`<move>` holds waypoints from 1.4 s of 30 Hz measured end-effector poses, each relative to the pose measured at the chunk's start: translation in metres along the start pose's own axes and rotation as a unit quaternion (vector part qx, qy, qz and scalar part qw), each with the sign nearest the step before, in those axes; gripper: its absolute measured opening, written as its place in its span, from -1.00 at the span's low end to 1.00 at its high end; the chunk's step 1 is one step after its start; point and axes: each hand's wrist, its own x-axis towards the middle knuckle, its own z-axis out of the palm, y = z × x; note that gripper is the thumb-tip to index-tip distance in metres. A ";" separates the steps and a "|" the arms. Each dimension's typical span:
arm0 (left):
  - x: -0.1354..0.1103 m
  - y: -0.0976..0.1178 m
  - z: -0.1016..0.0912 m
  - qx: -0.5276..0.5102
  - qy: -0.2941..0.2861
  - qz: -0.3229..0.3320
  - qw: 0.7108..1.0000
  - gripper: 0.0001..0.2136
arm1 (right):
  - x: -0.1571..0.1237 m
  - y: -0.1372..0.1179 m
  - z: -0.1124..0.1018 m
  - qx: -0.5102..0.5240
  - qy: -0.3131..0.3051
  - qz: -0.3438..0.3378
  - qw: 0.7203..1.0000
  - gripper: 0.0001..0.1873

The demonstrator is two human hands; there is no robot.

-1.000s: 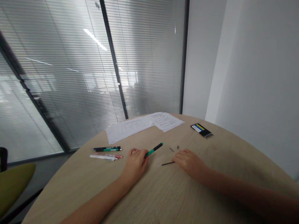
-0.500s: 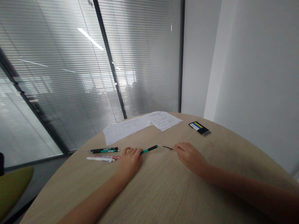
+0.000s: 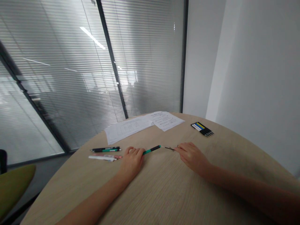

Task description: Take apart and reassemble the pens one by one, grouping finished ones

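My left hand [image 3: 132,161] rests on the round wooden table [image 3: 164,193], closed around the rear of a green and black pen barrel [image 3: 152,149] that points right. A thin black refill [image 3: 169,148] is pinched in the fingertips of my right hand [image 3: 192,156]. The refill's free end sits close to the barrel's open tip, almost in line with it.
Three pens [image 3: 106,153] lie in a row left of my left hand. Printed paper sheets [image 3: 140,125] lie at the table's far edge. A bundle of black pens [image 3: 202,128] lies at the far right. An olive chair [image 3: 14,184] stands at the lower left.
My right hand picked the black refill off the table and brought it up to the barrel's tip. My left hand lowered the barrel to a flatter angle.
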 end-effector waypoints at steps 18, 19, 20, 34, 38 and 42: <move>-0.004 0.012 -0.006 -0.035 0.050 0.101 0.993 -0.85 | 0.000 -0.013 -0.016 0.012 0.142 -0.070 0.987 -0.72; -0.004 0.012 -0.005 -0.046 0.053 0.096 0.993 -0.85 | 0.001 -0.013 -0.016 0.015 0.154 -0.058 0.986 -0.70; -0.004 0.011 -0.004 -0.058 0.056 0.087 0.993 -0.85 | 0.001 -0.013 -0.017 0.019 0.162 -0.041 0.986 -0.68; -0.003 0.005 0.003 -0.209 0.061 -0.057 0.974 -0.89 | -0.003 0.000 0.017 0.089 -0.098 0.060 0.989 -0.70; -0.003 0.005 0.004 -0.182 0.040 -0.038 0.982 -0.90 | -0.004 0.000 0.019 0.102 -0.096 0.065 0.988 -0.72; -0.002 0.005 0.005 -0.154 0.028 -0.029 0.987 -0.90 | -0.004 0.001 0.020 0.102 -0.068 0.054 0.991 -0.77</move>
